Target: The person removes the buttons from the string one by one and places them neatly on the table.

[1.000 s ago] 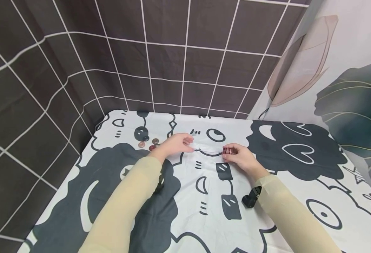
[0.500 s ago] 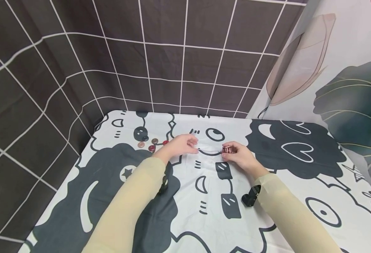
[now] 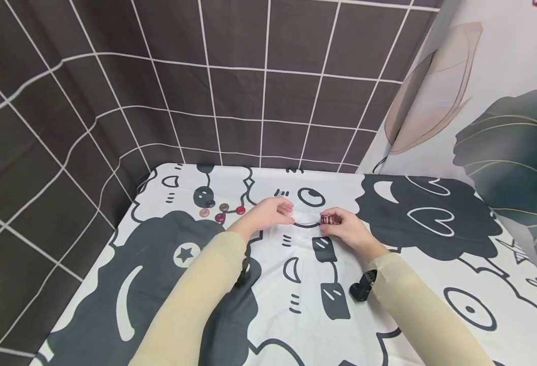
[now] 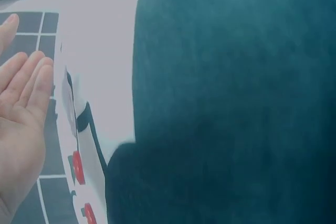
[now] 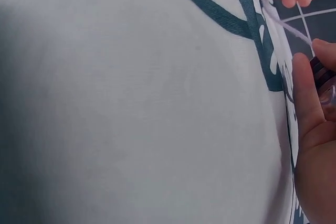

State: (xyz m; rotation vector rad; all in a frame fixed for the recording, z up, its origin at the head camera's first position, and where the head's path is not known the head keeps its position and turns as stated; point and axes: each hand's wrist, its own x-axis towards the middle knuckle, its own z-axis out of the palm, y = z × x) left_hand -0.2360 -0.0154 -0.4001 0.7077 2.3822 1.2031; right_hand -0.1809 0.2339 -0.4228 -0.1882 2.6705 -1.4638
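Note:
My right hand [image 3: 347, 229] pinches a short stack of dark red, button-like discs [image 3: 327, 219] between thumb and fingers. A pale cord [image 5: 296, 32] runs from this stack towards the left hand in the right wrist view. My left hand [image 3: 270, 212] hovers just left of the stack, a small gap apart. In the left wrist view the left hand [image 4: 23, 114] has its fingers nearly straight, the thumb apart, with nothing seen between them. Left of it on the cloth lie a bright red disc [image 3: 240, 209], a dark red disc [image 3: 220, 217], a brown disc [image 3: 224, 207] and a pink disc [image 3: 203, 212].
A white cloth with black cartoon prints [image 3: 273, 290] covers the table. Behind and at the left hangs a dark curtain with white grid lines [image 3: 238, 91]. A leaf-patterned curtain [image 3: 492, 117] hangs at the right. Black wrist cameras sit at both cuffs.
The left hand has shifted slightly right, nearer the right hand, and the bright red disc behind it has come into view. The right hand keeps its grip on the stack, almost still.

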